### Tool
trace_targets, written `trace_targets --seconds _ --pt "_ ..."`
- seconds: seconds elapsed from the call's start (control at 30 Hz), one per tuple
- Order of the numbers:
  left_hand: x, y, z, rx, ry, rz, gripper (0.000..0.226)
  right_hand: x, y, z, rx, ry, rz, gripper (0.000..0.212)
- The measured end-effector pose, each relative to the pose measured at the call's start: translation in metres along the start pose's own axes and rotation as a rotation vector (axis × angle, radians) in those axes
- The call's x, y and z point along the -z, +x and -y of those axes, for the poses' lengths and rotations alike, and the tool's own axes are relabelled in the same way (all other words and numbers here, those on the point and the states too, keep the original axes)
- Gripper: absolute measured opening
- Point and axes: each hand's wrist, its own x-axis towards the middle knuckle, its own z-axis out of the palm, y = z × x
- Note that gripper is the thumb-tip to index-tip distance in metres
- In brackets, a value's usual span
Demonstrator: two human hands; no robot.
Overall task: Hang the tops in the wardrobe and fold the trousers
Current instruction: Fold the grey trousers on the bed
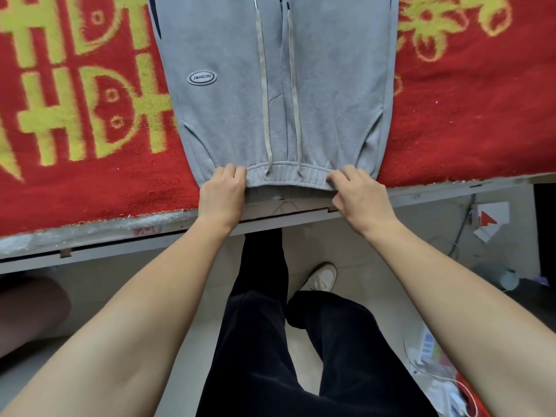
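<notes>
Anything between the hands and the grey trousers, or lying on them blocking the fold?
Nothing visible. The left hand and right hand already pinch the waistband; only the drawstrings of the grey trousers lie on top. Leg ends are out of frame.

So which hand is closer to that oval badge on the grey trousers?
Left. The left hand pinches the end of the waistband on the same side of the trousers as the badge, which lies beyond it; the right hand pinches the opposite end, farther away.

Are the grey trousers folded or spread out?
Spread out: grey trousers lie flat on red blanket, whole front showing; far end out of frame.
</notes>
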Motion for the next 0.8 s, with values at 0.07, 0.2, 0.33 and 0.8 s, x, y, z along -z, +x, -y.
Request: trace_targets --seconds 0.07,0.2,0.33,0.8 --pt "0.006 -0.005 0.004 -0.005 -0.026 -0.031 0.027 0.002 -0.009 -0.003 0.048 0.057 -0.112 0.024" --pt "0.003 -0.019 0.007 -0.077 -0.026 0.076 0.019 -0.009 -0.016 -0.006 0.086 0.026 -0.041 0.023" --pt "-0.009 -0.007 0.002 0.028 -0.058 0.384 0.014 -0.017 -0.004 -0.010 0.062 0.063 0.168 0.026" --pt "0.013 0.092 -0.149 -0.001 -0.774 0.184 0.015 0.051 0.124 -0.111 -0.809 0.858 -0.305 0.035"
